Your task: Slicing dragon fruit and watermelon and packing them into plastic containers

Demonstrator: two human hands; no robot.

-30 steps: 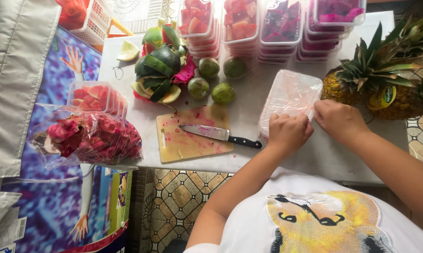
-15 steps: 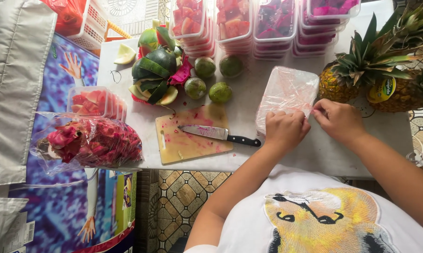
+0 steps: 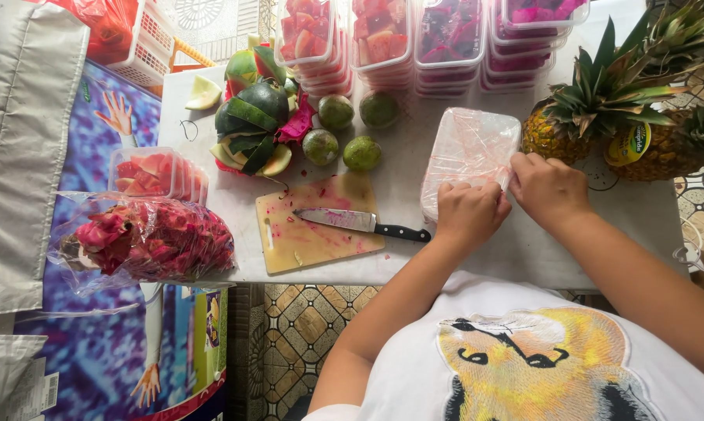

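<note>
Glistening film-wrapped clear tray

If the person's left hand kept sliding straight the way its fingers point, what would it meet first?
The left hand already rests on the near edge of the clear plastic tray, pointing away from the body. Straight on it would cross that tray, then probably reach the stacked fruit boxes.

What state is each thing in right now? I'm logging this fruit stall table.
Left hand: gripping the plastic bag's near edge.
Right hand: pinching the same edge.
Plastic bag: flat on the table, clear, pink smears.
Knife: lying on the board, blade stained.
Cutting board: stained pink.
Tubs: stacked, filled with cut fruit.
Pineapples: whole.
Round green fruits: whole.
Peel bag: full.
</note>
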